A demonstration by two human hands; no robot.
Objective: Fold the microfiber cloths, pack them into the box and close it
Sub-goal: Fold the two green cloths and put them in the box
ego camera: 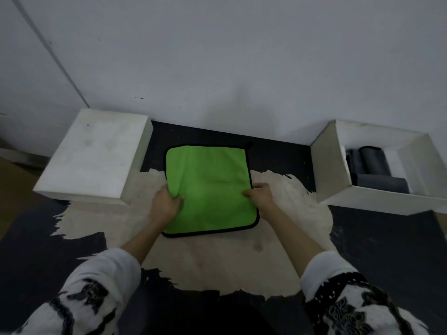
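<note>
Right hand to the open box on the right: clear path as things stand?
Probably yes. The right hand grips the green cloth at its right edge, and the stretch of table toward the open box looks bare. The box mouth faces up, with dark folded cloths already inside.

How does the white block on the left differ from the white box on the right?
The block shows a closed, flat top and nothing inside; the box is open toward the camera. The box holds folded grey cloths; the block holds nothing visible. The block sits by the left hand, the box beyond the right hand. The block may be the box's lid, but that is not certain. Both are white, similar in size and stand against the wall.
</note>
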